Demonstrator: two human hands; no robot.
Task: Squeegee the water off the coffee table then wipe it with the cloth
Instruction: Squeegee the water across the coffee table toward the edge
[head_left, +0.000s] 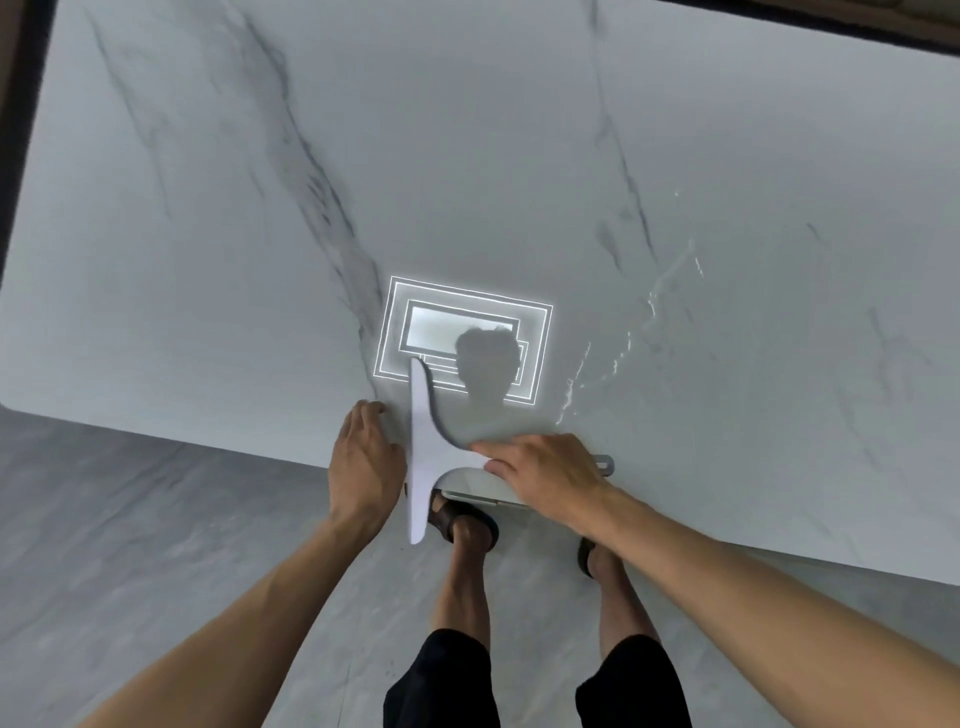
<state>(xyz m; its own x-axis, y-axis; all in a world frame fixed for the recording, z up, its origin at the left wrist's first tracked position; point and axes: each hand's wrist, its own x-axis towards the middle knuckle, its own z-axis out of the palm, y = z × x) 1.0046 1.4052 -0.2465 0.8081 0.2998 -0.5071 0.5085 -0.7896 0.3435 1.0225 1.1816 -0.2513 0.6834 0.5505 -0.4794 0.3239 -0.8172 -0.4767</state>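
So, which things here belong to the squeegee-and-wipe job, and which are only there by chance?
Belongs to the job:
- white squeegee, at the near table edge
- right hand on its handle
- left hand beside the blade
- water streaks to the right
- marble coffee table

Only there:
- ceiling light reflection
- grey floor

No cloth in view.
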